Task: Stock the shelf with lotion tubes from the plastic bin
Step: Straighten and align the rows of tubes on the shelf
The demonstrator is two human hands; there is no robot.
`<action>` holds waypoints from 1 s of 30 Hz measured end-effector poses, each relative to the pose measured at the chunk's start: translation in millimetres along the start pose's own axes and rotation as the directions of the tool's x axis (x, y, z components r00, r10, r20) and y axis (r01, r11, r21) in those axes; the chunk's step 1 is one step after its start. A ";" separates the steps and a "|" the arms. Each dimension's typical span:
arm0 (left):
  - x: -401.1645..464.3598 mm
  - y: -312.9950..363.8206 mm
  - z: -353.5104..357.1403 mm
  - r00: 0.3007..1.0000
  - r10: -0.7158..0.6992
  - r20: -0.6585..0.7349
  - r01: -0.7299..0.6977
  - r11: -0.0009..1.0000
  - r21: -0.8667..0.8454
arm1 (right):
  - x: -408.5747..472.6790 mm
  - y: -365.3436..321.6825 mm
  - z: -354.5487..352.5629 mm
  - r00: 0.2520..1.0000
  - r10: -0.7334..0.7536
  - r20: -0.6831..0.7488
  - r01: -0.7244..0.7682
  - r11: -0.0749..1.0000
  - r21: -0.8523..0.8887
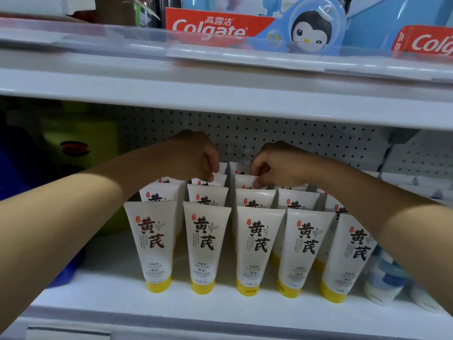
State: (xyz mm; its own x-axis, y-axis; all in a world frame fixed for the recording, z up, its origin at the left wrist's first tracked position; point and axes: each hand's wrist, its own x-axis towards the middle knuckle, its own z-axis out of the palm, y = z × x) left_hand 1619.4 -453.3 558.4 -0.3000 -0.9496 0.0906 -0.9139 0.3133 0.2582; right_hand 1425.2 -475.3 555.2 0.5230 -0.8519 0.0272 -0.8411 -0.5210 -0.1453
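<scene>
Both hands reach over the front rows to the back of the shelf. Left hand pinches the top of a rear lotion tube; right hand pinches the neighbouring tube. Tubes stand upright, caps down, each directly under its own hand. Bin not in view.

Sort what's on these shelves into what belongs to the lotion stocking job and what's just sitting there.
Part of the job: lotion tubes, lower shelf, left hand, right hand, each pinching a back-row tube top.

Just sitting there: toothpaste boxes, penguin pack, yellow-green bottle, blue-and-white packs.
</scene>
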 end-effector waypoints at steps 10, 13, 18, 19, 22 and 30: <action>8.3 -4.4 8.8 0.997 0.027 0.077 -0.034 0.994 0.100 | -0.3 0.8 4.0 1.000 -0.009 0.007 0.009 1.000 0.014; 8.1 -4.7 9.6 0.997 0.041 0.070 -0.049 0.993 0.105 | -1.1 0.7 3.3 1.000 -0.011 0.004 0.011 1.000 0.012; 8.8 -5.3 10.1 0.997 0.058 0.053 -0.064 0.990 0.122 | -0.3 1.5 3.6 1.000 -0.011 0.019 0.011 1.000 0.019; 8.8 -5.2 10.2 0.997 0.056 0.053 -0.063 0.991 0.119 | -0.8 1.8 2.9 1.000 -0.012 0.029 0.011 1.000 0.026; 8.9 -4.8 10.7 0.997 0.054 0.057 -0.060 0.991 0.118 | -2.5 3.2 -4.8 1.000 0.009 -0.025 -0.007 0.998 0.065; 10.9 -7.6 7.9 0.998 0.032 0.060 -0.035 0.998 0.057 | 16.0 11.2 -12.1 0.980 0.051 -0.192 -0.044 0.998 0.041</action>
State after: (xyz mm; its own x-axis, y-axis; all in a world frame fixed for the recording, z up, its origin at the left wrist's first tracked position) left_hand 1620.9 -466.1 549.8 -0.3449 -0.9377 0.0414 -0.9168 0.3460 0.1995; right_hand 1422.5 -495.4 566.1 0.4428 -0.8719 0.2091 -0.8570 -0.4801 -0.1870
